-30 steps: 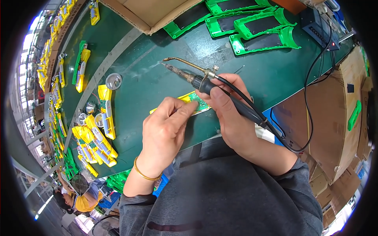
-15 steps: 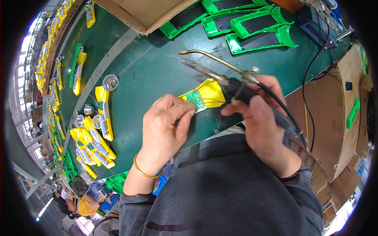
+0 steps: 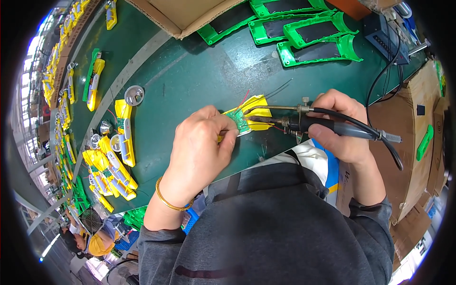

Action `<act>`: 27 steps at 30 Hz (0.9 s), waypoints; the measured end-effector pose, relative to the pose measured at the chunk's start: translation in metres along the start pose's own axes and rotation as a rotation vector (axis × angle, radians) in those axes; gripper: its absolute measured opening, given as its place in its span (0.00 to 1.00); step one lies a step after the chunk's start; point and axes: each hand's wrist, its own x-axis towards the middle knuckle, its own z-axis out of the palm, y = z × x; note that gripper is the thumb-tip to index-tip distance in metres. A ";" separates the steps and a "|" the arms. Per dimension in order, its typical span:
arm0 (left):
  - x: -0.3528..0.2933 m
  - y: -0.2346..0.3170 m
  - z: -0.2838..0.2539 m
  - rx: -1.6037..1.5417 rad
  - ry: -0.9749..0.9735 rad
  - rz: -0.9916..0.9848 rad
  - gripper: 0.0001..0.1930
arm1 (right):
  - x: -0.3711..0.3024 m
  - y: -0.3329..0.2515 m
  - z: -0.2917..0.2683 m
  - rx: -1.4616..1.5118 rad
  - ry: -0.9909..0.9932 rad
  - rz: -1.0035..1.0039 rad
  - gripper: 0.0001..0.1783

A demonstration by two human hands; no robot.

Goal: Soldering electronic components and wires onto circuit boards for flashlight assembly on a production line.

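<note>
Iron over the circuit board, finished-looking clutter kept to the table's edges

The circuit board (image 3: 240,122) sits in a yellow casing (image 3: 259,100) near the front edge of the green table (image 3: 185,90), between the two hands. The left hand (image 3: 202,147) has its fingers clasped on the casing's left end, covering that part from view. The right hand (image 3: 346,126) grips a soldering iron (image 3: 351,129) by its black handle, the tip pointing left at the board; whether it touches cannot be told. A thin brass tube (image 3: 273,108) runs alongside the tip, and together they hide a strip of the casing. Loose red and dark wires stick out around it.

To the left lies a cluster of yellow assemblies (image 3: 124,142), with a clear round cup (image 3: 134,95) just beside it. At the far side, a cardboard box (image 3: 192,16) overlaps the view of the green frames (image 3: 352,50), some stacked on one another. A blue control box (image 3: 385,42) stands at the far right corner; a black cable (image 3: 368,102) hangs near it, past the right hand. Cardboard cartons (image 3: 387,161) crowd the right side, below table level. A co-worker (image 3: 99,244) is at lower left, well apart.
</note>
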 end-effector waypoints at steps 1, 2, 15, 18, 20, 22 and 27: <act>0.000 0.000 0.000 -0.005 -0.012 -0.011 0.02 | 0.002 -0.001 -0.002 -0.094 -0.032 -0.004 0.09; 0.001 0.000 -0.001 -0.011 -0.025 -0.021 0.02 | 0.002 0.000 -0.002 -0.094 -0.032 -0.004 0.09; 0.003 0.003 0.003 -0.044 -0.011 -0.048 0.01 | 0.010 0.000 0.001 -0.189 -0.086 0.001 0.11; 0.003 0.003 0.003 -0.041 -0.015 -0.045 0.01 | 0.010 0.000 0.001 -0.178 -0.087 0.011 0.10; 0.003 0.005 0.003 -0.038 -0.013 -0.054 0.01 | 0.010 0.001 0.001 -0.167 -0.087 0.018 0.10; 0.003 0.005 0.002 -0.007 -0.019 -0.044 0.02 | 0.009 0.001 -0.001 -0.171 -0.106 -0.007 0.09; 0.003 0.006 0.001 0.036 -0.029 -0.039 0.02 | -0.002 0.002 -0.009 0.119 -0.008 0.178 0.11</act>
